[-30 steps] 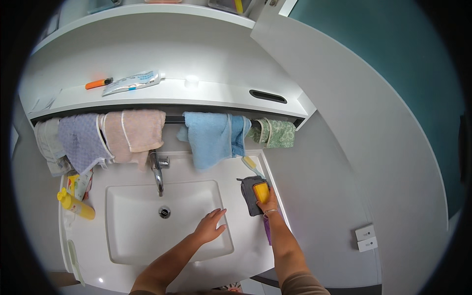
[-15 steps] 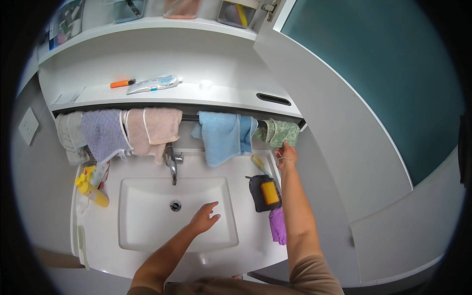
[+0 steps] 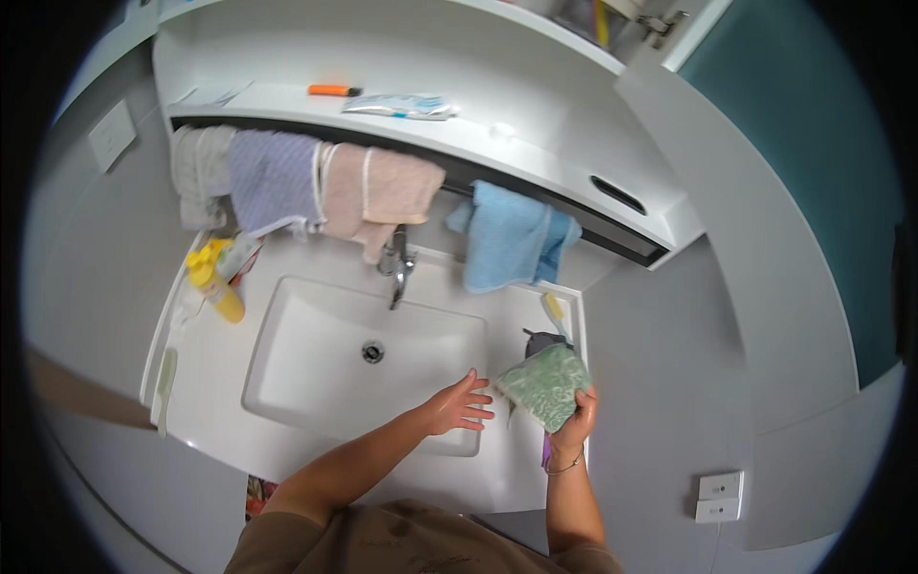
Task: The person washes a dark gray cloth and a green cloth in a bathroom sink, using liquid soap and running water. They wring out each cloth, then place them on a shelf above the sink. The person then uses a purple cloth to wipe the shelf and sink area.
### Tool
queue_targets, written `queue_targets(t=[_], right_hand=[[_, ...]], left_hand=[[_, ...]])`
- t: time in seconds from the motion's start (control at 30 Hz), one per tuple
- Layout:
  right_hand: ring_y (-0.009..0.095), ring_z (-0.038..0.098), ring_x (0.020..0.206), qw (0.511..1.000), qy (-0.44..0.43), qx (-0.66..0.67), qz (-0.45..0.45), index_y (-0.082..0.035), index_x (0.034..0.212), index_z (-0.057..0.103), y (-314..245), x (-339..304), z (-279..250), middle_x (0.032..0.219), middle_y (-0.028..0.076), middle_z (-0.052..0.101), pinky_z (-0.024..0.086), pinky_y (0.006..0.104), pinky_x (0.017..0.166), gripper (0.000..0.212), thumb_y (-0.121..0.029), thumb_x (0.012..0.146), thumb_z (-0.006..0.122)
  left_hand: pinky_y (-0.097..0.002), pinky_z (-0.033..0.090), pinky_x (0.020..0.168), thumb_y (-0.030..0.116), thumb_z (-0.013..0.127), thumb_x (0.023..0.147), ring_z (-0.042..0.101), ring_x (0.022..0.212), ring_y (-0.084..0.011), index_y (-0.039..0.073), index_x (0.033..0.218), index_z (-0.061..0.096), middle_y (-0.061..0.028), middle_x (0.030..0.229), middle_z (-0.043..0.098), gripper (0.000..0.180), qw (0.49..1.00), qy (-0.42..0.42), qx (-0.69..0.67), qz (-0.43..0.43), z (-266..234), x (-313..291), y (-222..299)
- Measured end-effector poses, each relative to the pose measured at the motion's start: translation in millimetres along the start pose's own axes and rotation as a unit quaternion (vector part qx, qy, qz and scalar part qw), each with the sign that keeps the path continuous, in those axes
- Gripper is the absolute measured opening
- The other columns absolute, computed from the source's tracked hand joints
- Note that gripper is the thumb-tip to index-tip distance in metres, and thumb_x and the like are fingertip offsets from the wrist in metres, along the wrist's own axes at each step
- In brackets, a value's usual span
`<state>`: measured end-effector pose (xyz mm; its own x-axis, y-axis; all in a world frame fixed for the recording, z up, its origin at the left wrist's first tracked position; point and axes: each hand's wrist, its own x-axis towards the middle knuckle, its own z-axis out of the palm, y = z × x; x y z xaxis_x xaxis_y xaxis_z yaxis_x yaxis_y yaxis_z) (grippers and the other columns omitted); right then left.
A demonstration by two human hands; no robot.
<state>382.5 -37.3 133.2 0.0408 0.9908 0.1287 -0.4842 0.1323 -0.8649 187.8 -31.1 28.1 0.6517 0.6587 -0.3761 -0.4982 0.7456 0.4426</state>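
Nearest, the right hand grips a green patterned towel by its near right edge, apparently so the rest spreads toward the left hand, which is open, fingers parted, seemingly empty (whether its fingertips brush the cloth, I cannot tell). Just beyond the right hand, the towel partly hides a grey pouch; past that lies a brush, perhaps kept aside from the basin. Farther ahead of both hands, a blue towel hangs, probably to dry.
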Motion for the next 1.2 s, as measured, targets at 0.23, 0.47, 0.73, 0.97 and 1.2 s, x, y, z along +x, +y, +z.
queue_targets(t=[0.23,0.47,0.73,0.97,1.2], right_hand=[[0.012,0.057,0.078,0.979,-0.058,-0.119,0.153,0.0,0.101,0.058,91,20,10,0.092,0.004,0.062,0.044,0.0249,0.074,0.023,-0.017,0.09,0.047],[0.003,0.04,0.066,0.973,-0.062,-0.207,0.088,-0.002,0.08,0.059,134,21,41,0.069,-0.007,0.049,0.035,0.0199,0.06,0.022,-0.018,0.093,0.051],[0.006,0.051,0.057,0.945,-0.022,-0.265,0.187,-0.008,0.074,0.058,220,79,50,0.062,-0.004,0.053,0.046,0.0221,0.051,0.021,-0.022,0.09,0.054],[0.01,0.048,0.049,0.879,-0.064,-0.472,0.001,-0.003,0.072,0.059,262,169,54,0.057,0.001,0.056,0.043,0.0264,0.048,0.025,-0.026,0.08,0.066],[0.027,0.058,0.062,0.784,-0.127,-0.606,0.042,-0.003,0.065,0.062,250,223,114,0.066,0.014,0.062,0.047,0.0367,0.061,0.043,-0.045,0.076,0.062]], left_hand=[[-0.0369,0.05,0.079,0.024,0.063,0.085,0.057,0.094,-0.0202,0.008,0.121,0.049,-0.008,0.105,0.058,0.042,0.952,0.239,-0.062,0.181,-67,-19,9],[-0.0317,0.047,0.083,0.005,0.059,0.082,0.056,0.095,-0.0186,0.006,0.125,0.047,-0.0085,0.106,0.057,0.045,0.902,0.222,-0.026,0.37,-97,-97,66],[-0.0321,0.047,0.081,0.013,0.052,0.089,0.057,0.094,-0.0186,0.001,0.121,0.048,-0.0082,0.106,0.059,0.034,0.888,0.39,0.099,0.224,-158,-91,54],[-0.0314,0.045,0.084,0.018,0.046,0.093,0.055,0.099,-0.0179,0.004,0.122,0.047,-0.0069,0.111,0.057,0.031,0.918,0.263,-0.045,0.292,-139,-92,79],[-0.0377,0.034,0.1,0.025,0.038,0.096,0.043,0.119,-0.0228,0.005,0.132,0.035,-0.0085,0.13,0.045,0.041,0.932,0.156,-0.046,0.325,-127,-83,79]])
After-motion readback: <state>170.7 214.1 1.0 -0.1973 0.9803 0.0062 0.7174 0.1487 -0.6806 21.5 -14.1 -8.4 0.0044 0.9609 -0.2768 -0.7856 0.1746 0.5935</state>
